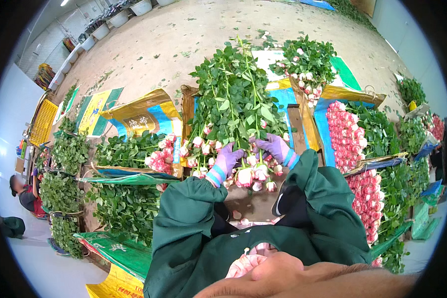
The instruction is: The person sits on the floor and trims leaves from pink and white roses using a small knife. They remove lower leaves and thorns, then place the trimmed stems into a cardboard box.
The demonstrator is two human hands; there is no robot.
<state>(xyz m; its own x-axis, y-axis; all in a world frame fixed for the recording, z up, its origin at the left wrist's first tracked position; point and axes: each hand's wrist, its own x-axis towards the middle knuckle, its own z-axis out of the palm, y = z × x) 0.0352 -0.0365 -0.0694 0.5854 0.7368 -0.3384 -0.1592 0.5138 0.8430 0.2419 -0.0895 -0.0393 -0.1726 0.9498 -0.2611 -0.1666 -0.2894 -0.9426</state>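
Note:
A large heap of leafy rose stems lies before me, its pink-and-white blooms towards my body. My left hand, in a purple glove with a striped cuff, is among the blooms, fingers curled at the stems. Opposite it, my gloved right hand has its fingers at a stem just above the rose heads. Several larger roses hang below and between both hands. Leaves and blooms partly hide the fingertips, so their hold is unclear.
Wrapped rose bundles lie left and right. A wooden board stands right of the heap. Another rose pile lies beyond. A person is at the far left. White tubs line the back left.

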